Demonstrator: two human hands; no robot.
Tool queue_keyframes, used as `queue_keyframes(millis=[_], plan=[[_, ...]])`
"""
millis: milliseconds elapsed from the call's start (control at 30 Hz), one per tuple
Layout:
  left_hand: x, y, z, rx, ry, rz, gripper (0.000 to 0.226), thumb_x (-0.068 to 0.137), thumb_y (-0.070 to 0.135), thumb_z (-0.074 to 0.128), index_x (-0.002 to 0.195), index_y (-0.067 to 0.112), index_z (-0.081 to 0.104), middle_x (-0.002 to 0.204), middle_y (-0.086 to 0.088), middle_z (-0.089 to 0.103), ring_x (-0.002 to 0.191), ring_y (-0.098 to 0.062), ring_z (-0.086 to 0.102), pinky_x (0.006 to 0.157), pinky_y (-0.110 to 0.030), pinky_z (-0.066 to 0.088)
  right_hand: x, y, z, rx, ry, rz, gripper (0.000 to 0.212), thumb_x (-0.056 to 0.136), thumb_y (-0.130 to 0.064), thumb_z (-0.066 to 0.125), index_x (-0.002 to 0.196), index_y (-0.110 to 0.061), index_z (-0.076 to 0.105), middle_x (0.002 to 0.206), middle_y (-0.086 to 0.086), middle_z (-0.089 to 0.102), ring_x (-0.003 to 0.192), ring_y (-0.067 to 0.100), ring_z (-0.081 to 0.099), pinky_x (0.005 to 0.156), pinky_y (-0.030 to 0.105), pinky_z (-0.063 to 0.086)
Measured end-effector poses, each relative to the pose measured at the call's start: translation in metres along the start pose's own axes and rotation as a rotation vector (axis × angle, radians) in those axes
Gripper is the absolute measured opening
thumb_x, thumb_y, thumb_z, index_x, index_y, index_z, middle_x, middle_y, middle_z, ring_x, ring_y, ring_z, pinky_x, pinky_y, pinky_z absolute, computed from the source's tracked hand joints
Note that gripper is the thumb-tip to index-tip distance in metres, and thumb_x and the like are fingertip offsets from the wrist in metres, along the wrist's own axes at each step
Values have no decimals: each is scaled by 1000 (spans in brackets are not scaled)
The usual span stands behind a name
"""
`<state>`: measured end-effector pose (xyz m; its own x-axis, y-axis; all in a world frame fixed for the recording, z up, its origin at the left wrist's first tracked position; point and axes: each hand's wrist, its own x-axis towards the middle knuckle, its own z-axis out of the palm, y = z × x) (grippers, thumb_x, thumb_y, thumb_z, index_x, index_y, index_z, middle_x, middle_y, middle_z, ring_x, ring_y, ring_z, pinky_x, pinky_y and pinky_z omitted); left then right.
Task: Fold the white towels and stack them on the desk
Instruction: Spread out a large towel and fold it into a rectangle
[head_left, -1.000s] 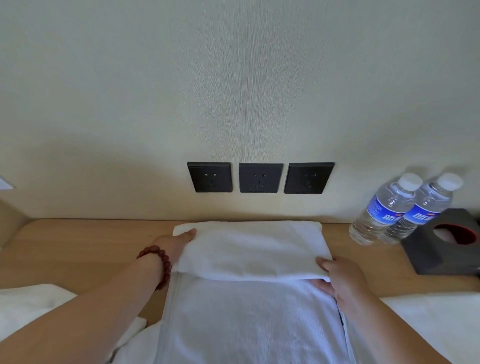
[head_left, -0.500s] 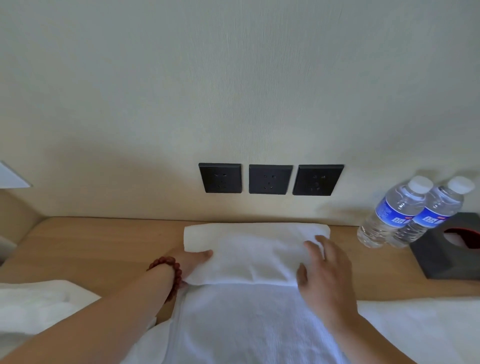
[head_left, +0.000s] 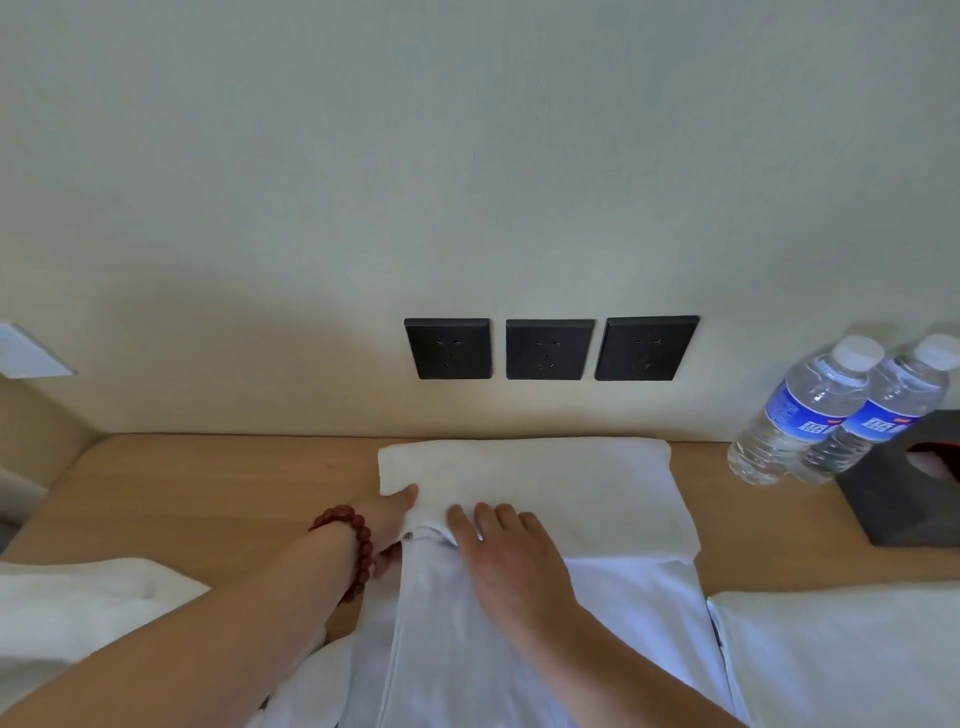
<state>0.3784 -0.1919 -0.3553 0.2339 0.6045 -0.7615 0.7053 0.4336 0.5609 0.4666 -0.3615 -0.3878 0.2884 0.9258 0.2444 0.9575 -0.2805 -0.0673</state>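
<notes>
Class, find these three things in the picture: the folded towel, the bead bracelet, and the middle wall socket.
folded towel (head_left: 561, 488): head view, on the top face of the folded layer.
bead bracelet (head_left: 358, 540): head view, on the beads at the left wrist.
middle wall socket (head_left: 549, 349): head view, centre of the black plate.

Two bottles (head_left: 841, 410) stand at about three o'clock on the surface (head_left: 208, 493), each wrapped in a blue label (head_left: 784, 408) with white characters and a small red mark. The print is too blurred to read; it may be Chinese script. The three sockets (head_left: 549, 349) at twelve o'clock carry no legible marking.
</notes>
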Motion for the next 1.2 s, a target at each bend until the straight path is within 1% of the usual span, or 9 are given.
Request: queue_keyframes(millis=[133, 233, 367, 500, 700, 867, 967, 1033, 1200], plan=[[-2, 10, 0, 444, 279, 243, 61, 97, 62, 42, 102, 6, 67, 91, -9, 71, 83, -27, 65, 77, -34, 53, 22, 3, -9, 125, -80, 164, 35, 68, -17, 75, 103, -19, 69, 77, -2, 63, 66, 21, 62, 54, 31, 46], [-6, 10, 0, 603, 380, 392, 60, 96, 66, 37, 106, 15, 67, 98, -5, 70, 86, -23, 63, 76, -32, 50, 30, 9, -13, 318, -117, 313, 31, 99, -26, 46, 126, -21, 60, 106, -1, 66, 95, 23, 63, 73, 36, 49], [-9, 10, -2, 430, 355, 391, 54, 96, 63, 42, 108, 16, 66, 98, -6, 69, 87, -26, 64, 80, -37, 55, 32, 15, -8, 356, -171, 338, 36, 106, -42, 33, 125, -23, 57, 109, -3, 62, 102, 20, 59, 73, 34, 42], [-23, 5, 8, -234, 67, -9, 59, 93, 65, 51, 99, 7, 62, 81, -13, 70, 61, -27, 64, 55, -30, 51, 32, 17, -2, 342, -161, 368, 39, 106, -48, 31, 105, -20, 59, 93, -3, 59, 89, 21, 58, 67, 33, 36], [-10, -13, 17, -178, 89, 27, 56, 80, 69, 63, 95, 15, 69, 82, -7, 69, 67, -25, 61, 61, -30, 47, 27, 18, 1, 345, -125, 312, 36, 106, -47, 33, 106, -22, 59, 91, -6, 54, 88, 19, 56, 67, 33, 38], [-3, -13, 4, -275, 48, 95, 41, 77, 35, 85, 100, 3, 73, 87, -11, 77, 85, -33, 73, 88, -47, 58, 7, 16, 16, 252, -16, 110, 14, 90, -30, 62, 104, -26, 63, 91, -7, 59, 77, 19, 58, 59, 29, 46], [-6, -8, 4, -260, 55, 80, 33, 91, 33, 71, 97, 1, 68, 80, -13, 73, 71, -29, 71, 66, -38, 61, -1, 15, 23, 174, -22, 70, 37, 78, -22, 71, 112, -26, 60, 95, -6, 58, 80, 19, 56, 64, 29, 46], [-7, -5, 1, -233, 82, 53, 35, 97, 38, 61, 94, 3, 63, 69, -9, 65, 51, -19, 59, 42, -24, 44, -2, 14, 24, 133, -16, 85, 47, 73, -18, 73, 118, -26, 59, 98, -4, 58, 83, 21, 57, 68, 31, 48], [-6, -10, 3, -209, 146, 87, 39, 99, 42, 55, 86, 6, 57, 59, -7, 51, 47, -20, 43, 47, -23, 32, -3, 13, 24, 68, 37, 134, 45, 70, -16, 75, 113, -22, 62, 95, -2, 58, 82, 23, 57, 70, 35, 50]])
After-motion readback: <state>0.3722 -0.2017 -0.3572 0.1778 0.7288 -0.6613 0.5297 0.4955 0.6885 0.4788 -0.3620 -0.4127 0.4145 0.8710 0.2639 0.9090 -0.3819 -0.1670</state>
